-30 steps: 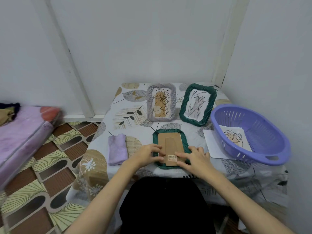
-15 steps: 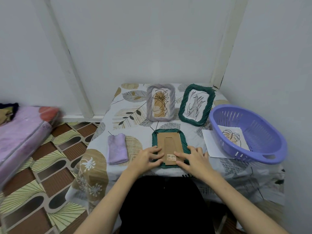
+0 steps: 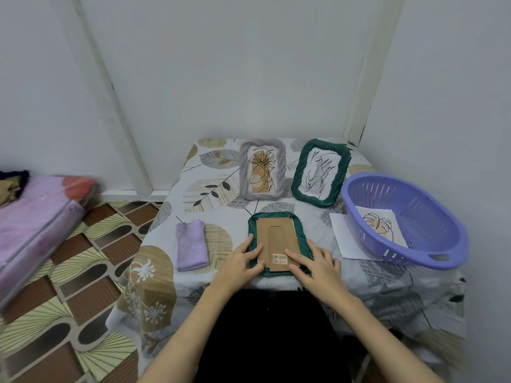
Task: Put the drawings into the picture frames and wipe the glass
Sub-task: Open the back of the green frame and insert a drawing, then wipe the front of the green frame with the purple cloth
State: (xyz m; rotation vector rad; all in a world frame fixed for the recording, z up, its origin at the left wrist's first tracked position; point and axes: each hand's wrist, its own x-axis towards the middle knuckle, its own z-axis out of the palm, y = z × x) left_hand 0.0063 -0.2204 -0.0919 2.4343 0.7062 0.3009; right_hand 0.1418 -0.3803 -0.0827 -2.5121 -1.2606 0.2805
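Head view: 1 green frame (image 3: 300, 236) is seen lying face down at the near table edge, its cardboard backing (image 3: 278, 241) uppermost. The left hand (image 3: 240, 263) and right hand (image 3: 317, 265) are laid on its near corners, fingers straight and pressing, nothing gripped. The frame is judged light and stiff, its glass fragile; it is best lifted by the woven side rims. 1 drawing (image 3: 380, 226) waits in the purple basket (image 3: 442, 236).
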